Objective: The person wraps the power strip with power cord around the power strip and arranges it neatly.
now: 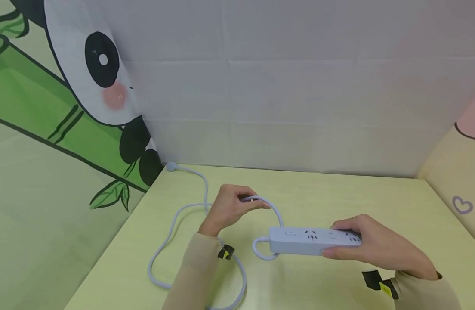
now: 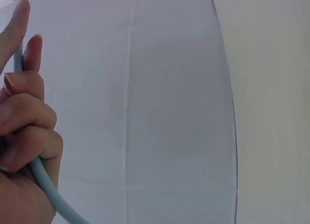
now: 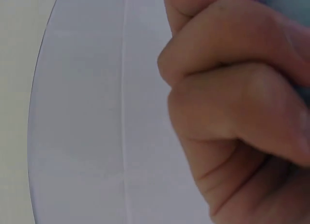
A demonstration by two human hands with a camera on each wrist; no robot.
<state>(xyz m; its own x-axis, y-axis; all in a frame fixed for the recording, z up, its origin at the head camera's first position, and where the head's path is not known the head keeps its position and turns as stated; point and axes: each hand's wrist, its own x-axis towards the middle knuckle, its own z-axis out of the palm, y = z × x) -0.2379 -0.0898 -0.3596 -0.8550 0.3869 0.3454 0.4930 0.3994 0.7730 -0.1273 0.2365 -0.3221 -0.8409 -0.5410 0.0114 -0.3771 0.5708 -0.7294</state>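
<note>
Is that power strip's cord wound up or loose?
Loose: the cord trails across the table in wide, open curves, with one stretch held in the left hand. No tie shows around it.

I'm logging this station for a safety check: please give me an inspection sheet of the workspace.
Surface: pale yellow table
Job's things: white power strip, socket face visible to the head camera
Clutter: nothing seen
Hands: left hand holds the cord; right hand grips the power strip near its right end
Cables: one cord, looped on the table and crossing itself; plug end at the far left corner
Surroundings: pale backdrop behind, cartoon-printed wall left
</note>
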